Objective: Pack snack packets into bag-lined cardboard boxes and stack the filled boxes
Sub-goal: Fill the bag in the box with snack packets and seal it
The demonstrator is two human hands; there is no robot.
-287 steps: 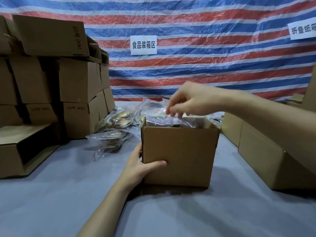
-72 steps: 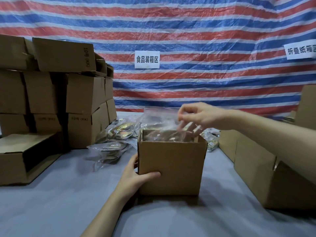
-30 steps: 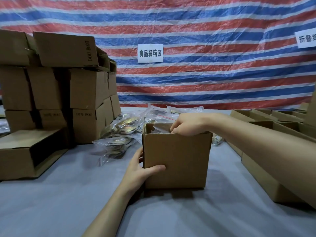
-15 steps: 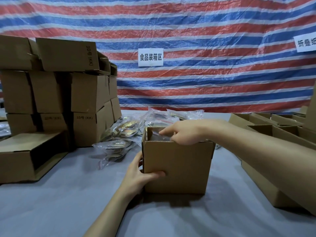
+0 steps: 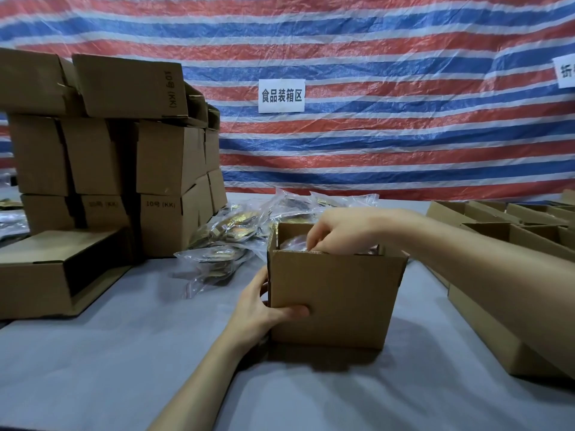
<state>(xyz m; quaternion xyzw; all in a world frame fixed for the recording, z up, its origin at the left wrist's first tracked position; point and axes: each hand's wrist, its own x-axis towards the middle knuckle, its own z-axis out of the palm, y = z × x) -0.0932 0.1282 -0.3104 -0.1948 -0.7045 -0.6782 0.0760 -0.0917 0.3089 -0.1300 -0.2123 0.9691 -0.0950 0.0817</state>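
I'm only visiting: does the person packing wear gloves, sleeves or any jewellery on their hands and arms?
Nothing worn shows. The left hand and the right hand are bare, without gloves. The left forearm and the right forearm are bare too, and no sleeve comes into the picture. No watch, bracelet or ring shows on the sides in view.

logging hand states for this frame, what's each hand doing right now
Left hand: grips the near left corner of the box, thumb on its front.
Right hand: fingers curled inside the box top, pinching the clear bag.
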